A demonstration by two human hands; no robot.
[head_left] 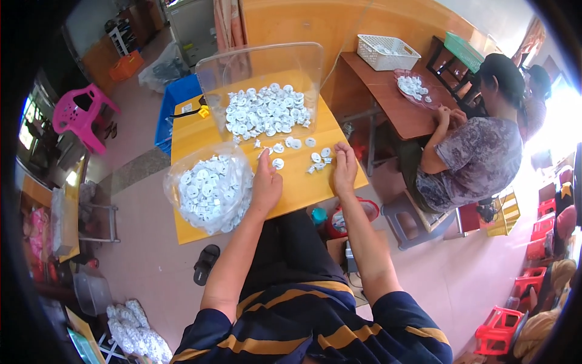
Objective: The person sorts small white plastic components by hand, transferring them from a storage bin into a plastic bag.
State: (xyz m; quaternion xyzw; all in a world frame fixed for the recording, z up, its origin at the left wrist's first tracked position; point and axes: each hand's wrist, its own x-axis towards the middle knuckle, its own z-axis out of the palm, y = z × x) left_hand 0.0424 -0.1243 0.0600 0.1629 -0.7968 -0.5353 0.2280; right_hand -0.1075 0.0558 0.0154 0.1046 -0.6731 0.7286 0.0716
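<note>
Yellow table [200, 130] in workroom, pink floor; another person seated far right at brown table [394, 103].
L hand [265, 182] loosely curled, fingertips touching small white discs [297, 151]; R hand [344, 167] fingers together, resting by discs. Clear bin [260, 67] far, bag of discs [209, 194] left.

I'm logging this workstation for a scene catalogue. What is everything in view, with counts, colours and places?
small round parts: many, white, heaped in the tray, some loose by the hands
clear tray: one, transparent, far side of the table
yellow table: one, in front of the person
plastic bag of parts: one, clear, table's left
blue crate: one, beyond the table
pink chair: one, left
white basket: one, on the brown table
co-worker: one, seated right
left hand: on the table, by the bag
right hand: near loose parts
</note>
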